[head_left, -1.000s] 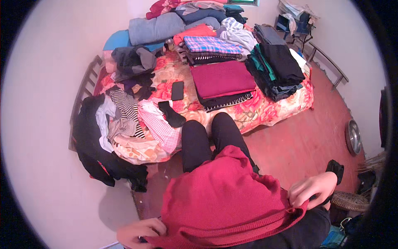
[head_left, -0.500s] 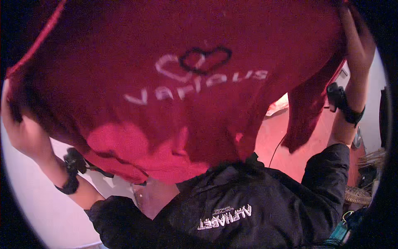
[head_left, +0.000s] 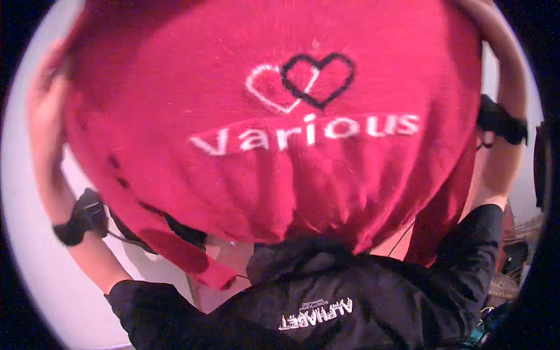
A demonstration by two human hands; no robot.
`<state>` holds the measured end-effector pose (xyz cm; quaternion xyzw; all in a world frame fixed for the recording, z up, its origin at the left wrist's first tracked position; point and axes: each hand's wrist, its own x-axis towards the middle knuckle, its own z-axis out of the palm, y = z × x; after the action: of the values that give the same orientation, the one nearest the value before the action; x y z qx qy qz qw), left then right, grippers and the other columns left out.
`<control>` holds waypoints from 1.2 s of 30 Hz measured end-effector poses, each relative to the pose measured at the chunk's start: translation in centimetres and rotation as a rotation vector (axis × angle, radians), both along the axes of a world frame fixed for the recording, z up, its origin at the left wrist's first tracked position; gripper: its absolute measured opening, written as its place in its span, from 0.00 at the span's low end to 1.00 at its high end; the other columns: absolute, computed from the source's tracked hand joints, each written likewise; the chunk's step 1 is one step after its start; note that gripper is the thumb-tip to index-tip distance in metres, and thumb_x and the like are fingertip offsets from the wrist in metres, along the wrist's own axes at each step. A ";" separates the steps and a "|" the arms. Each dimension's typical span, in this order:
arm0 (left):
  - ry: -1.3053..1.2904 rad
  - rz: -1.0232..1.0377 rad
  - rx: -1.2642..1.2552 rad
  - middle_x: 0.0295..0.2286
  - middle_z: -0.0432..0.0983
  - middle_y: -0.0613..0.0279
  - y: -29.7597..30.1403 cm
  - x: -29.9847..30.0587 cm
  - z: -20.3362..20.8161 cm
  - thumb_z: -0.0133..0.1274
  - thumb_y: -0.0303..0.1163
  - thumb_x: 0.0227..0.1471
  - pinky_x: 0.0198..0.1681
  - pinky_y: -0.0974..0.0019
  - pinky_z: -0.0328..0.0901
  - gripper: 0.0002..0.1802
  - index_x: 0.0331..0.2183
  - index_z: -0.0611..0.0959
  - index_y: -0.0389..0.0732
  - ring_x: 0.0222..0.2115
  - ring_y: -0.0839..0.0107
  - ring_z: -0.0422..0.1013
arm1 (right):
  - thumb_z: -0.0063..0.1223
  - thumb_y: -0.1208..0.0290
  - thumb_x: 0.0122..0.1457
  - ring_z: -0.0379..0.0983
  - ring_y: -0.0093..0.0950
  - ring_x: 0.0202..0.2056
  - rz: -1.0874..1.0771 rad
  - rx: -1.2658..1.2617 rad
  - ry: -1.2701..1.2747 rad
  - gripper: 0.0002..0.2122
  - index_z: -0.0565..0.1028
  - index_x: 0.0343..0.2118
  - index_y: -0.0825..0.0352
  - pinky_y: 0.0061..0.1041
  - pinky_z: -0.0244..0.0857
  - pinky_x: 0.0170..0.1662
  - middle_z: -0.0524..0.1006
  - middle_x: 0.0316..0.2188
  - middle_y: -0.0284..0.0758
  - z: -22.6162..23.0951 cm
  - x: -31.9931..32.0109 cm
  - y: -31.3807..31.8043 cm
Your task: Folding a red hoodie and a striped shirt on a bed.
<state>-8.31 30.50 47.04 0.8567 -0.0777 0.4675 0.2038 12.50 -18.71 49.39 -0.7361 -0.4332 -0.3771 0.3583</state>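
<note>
A red knitted sweater [head_left: 251, 181] is spread wide between my raised arms and fills most of the view. Its front carries two linked hearts, one pale and one black, above white lettering. My left hand [head_left: 49, 99] grips the sweater's left edge, its fingers partly hidden and blurred. High at the upper right, my right hand [head_left: 481, 10] holds the opposite edge, mostly cut off by the picture's rim. One sleeve [head_left: 216, 274] hangs low on the left, and another red length drops beside my right forearm. The lower folds bunch against my black jacket [head_left: 373, 297].
Dark bands with small devices circle my left wrist [head_left: 81, 219] and my right wrist [head_left: 501, 122]. A pale wall [head_left: 29, 262] stands on the left. At the lower right are a woven basket [head_left: 503, 287] and thin sticks. A dark thin cable shows below the sweater.
The sweater has come down and turned from shaded to brightly lit, covering more of the reddish surface behind. My left hand has risen and shifted inward; my right hand has moved up.
</note>
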 end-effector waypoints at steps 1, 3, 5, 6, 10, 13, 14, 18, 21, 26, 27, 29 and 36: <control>0.078 0.032 0.006 0.46 0.70 0.55 -0.1 2.0 -1.6 0.46 0.29 0.56 0.53 0.68 0.58 0.21 0.51 0.70 0.33 0.48 0.70 0.65 | 0.55 0.67 0.53 0.68 0.23 0.41 -0.048 -0.137 0.114 0.18 0.71 0.45 0.69 0.24 0.61 0.48 0.74 0.40 0.33 -0.7 2.6 1.4; 0.299 0.039 -0.169 0.43 0.72 0.55 0.1 7.0 -6.4 0.46 0.27 0.54 0.51 0.68 0.60 0.20 0.48 0.72 0.32 0.46 0.69 0.67 | 0.51 0.66 0.56 0.69 0.18 0.34 -0.153 -0.413 0.350 0.15 0.74 0.42 0.72 0.19 0.65 0.41 0.77 0.32 0.31 -3.9 8.3 4.9; 0.288 -0.097 -0.253 0.38 0.74 0.59 3.5 11.4 -12.4 0.47 0.26 0.52 0.45 0.69 0.63 0.15 0.43 0.75 0.35 0.40 0.72 0.69 | 0.52 0.67 0.55 0.69 0.18 0.31 0.019 -0.463 0.336 0.13 0.75 0.39 0.72 0.20 0.65 0.38 0.77 0.29 0.28 -9.6 11.6 8.7; 0.446 -0.118 -0.141 0.34 0.74 0.61 3.7 12.9 -13.5 0.49 0.24 0.49 0.42 0.69 0.64 0.11 0.38 0.76 0.35 0.36 0.73 0.69 | 0.55 0.61 0.53 0.73 0.24 0.32 0.096 -0.492 0.391 0.15 0.77 0.37 0.69 0.26 0.66 0.38 0.78 0.30 0.37 -12.3 13.7 10.2; 0.496 -0.142 -0.294 0.27 0.74 0.63 4.6 22.0 -23.8 0.52 0.26 0.49 0.36 0.70 0.65 0.07 0.32 0.77 0.33 0.31 0.75 0.69 | 0.56 0.66 0.51 0.68 0.21 0.26 0.008 -0.500 0.531 0.11 0.76 0.29 0.70 0.27 0.64 0.32 0.74 0.21 0.36 -22.8 23.0 13.1; 0.569 -0.086 -0.368 0.33 0.76 0.60 2.3 27.6 -31.2 0.52 0.27 0.50 0.39 0.67 0.65 0.10 0.35 0.78 0.31 0.35 0.74 0.70 | 0.57 0.66 0.49 0.70 0.25 0.26 0.041 -0.300 0.690 0.10 0.76 0.29 0.69 0.28 0.64 0.33 0.75 0.22 0.37 -33.6 28.0 12.6; 0.528 -0.087 -0.469 0.34 0.77 0.57 8.9 26.8 -36.3 0.53 0.28 0.49 0.40 0.65 0.64 0.11 0.35 0.78 0.31 0.37 0.71 0.70 | 0.58 0.66 0.49 0.71 0.26 0.27 0.055 -0.308 0.696 0.10 0.76 0.29 0.69 0.28 0.65 0.34 0.76 0.23 0.37 -33.9 27.6 17.5; 0.496 0.038 -0.623 0.28 0.75 0.57 5.5 34.1 -41.6 0.54 0.32 0.50 0.40 0.68 0.63 0.12 0.34 0.78 0.33 0.33 0.69 0.70 | 0.59 0.64 0.47 0.75 0.35 0.31 -0.134 -0.164 0.832 0.11 0.78 0.31 0.66 0.33 0.67 0.37 0.77 0.27 0.43 -39.8 31.7 17.7; 0.483 0.050 -0.654 0.28 0.75 0.58 6.4 35.7 -44.1 0.54 0.33 0.51 0.40 0.68 0.63 0.12 0.33 0.78 0.33 0.32 0.71 0.69 | 0.58 0.65 0.48 0.75 0.39 0.33 -0.162 -0.247 0.786 0.11 0.78 0.32 0.66 0.35 0.67 0.38 0.77 0.28 0.43 -41.7 32.4 18.6; 0.455 0.082 -0.761 0.33 0.75 0.56 9.6 33.2 -47.3 0.53 0.31 0.52 0.41 0.68 0.64 0.14 0.40 0.74 0.35 0.35 0.69 0.70 | 0.53 0.66 0.54 0.74 0.38 0.36 0.003 -0.192 0.720 0.12 0.73 0.37 0.70 0.33 0.66 0.40 0.76 0.34 0.44 -39.7 30.3 19.4; 0.594 0.046 -0.749 0.38 0.73 0.54 8.2 33.4 -46.6 0.52 0.31 0.53 0.44 0.67 0.64 0.16 0.43 0.72 0.35 0.39 0.67 0.70 | 0.52 0.66 0.54 0.74 0.38 0.37 -0.052 -0.216 0.710 0.13 0.73 0.38 0.70 0.33 0.66 0.40 0.76 0.36 0.44 -39.1 29.5 16.7; 0.478 -0.004 -0.672 0.42 0.70 0.57 4.7 31.3 -45.9 0.49 0.29 0.54 0.48 0.69 0.62 0.18 0.46 0.69 0.35 0.43 0.69 0.67 | 0.54 0.69 0.54 0.73 0.29 0.35 -0.076 0.040 0.737 0.13 0.71 0.40 0.69 0.26 0.67 0.39 0.75 0.34 0.39 -39.6 27.0 11.6; 0.514 0.115 -1.024 0.39 0.71 0.55 -4.0 11.8 -45.7 0.44 0.21 0.54 0.39 0.71 0.66 0.18 0.48 0.66 0.35 0.34 0.69 0.70 | 0.61 0.68 0.49 0.70 0.26 0.43 -0.268 0.185 1.147 0.28 0.63 0.52 0.66 0.27 0.64 0.46 0.72 0.42 0.36 -49.3 15.0 1.1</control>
<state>3.53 26.49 1.36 0.7377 0.2572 0.2325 0.5793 27.51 -17.61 0.08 -0.8363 -0.0391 0.0027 0.5469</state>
